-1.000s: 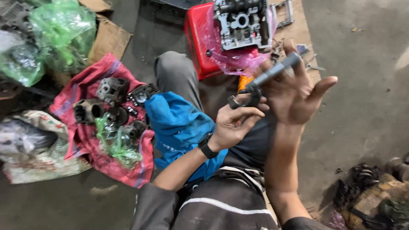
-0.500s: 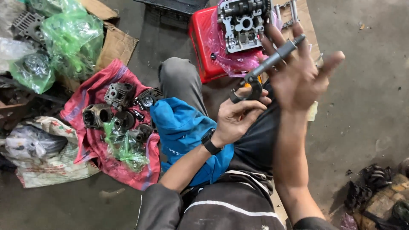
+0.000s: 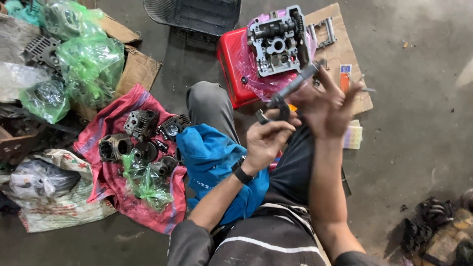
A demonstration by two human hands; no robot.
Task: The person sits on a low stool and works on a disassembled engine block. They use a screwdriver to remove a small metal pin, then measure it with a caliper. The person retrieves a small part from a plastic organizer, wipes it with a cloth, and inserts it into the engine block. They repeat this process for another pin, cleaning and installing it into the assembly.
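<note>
Above the seated person's lap, a grey metal rod-shaped tool (image 3: pixel 290 88) is held slanting up to the right between both hands. Its lower end is gripped by the left hand (image 3: pixel 268 138), whose fingers are curled closed around it, a black band being worn at that wrist. Its upper end is touched by the right hand (image 3: pixel 327 108), whose fingers are spread wide and whose palm faces the tool. Just beyond the tool, a grey engine cylinder head (image 3: pixel 278 42) is seen resting on pink plastic over a red container (image 3: pixel 234 74), beside a sheet of cardboard (image 3: pixel 345 49). A blue cloth (image 3: pixel 212 157) is draped over the left thigh. To the left, dark engine parts (image 3: pixel 140 135) are laid on a red cloth (image 3: pixel 108 182), and green plastic bags (image 3: pixel 86 59) are piled farther off.
</note>
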